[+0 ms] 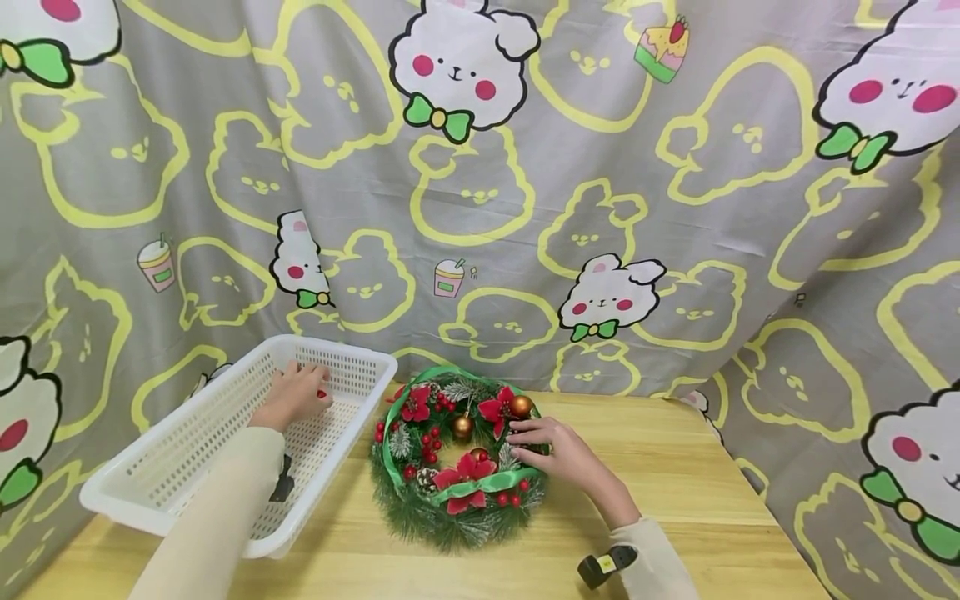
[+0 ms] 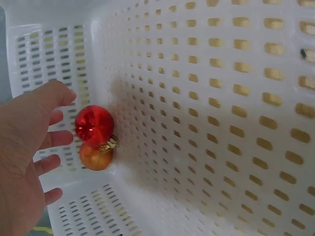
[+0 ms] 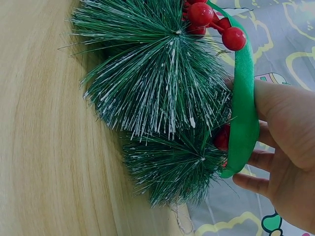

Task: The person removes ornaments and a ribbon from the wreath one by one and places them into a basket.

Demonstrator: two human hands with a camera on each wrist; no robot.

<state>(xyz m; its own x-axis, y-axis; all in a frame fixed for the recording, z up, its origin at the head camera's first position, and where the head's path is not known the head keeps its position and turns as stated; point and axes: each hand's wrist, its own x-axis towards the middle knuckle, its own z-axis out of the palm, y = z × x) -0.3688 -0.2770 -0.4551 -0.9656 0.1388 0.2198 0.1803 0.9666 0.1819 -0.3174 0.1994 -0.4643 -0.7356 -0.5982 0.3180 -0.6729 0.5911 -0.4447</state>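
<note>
Left hand (image 2: 22, 145) gapes near 2 baubles (image 2: 94, 124); right hand (image 1: 558, 450), fingers relaxed, apparently touches wreath (image 1: 467, 483).

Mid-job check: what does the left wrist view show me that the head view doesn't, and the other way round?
Only left wrist: the gold ball in the basket, beside the red ball.

Only head: the right hand at the right side of the wreath, and the red flowers.

Both: the left hand, the basket and the red ball, though head gives just a sliver of red at the left hand's fingers.
</note>
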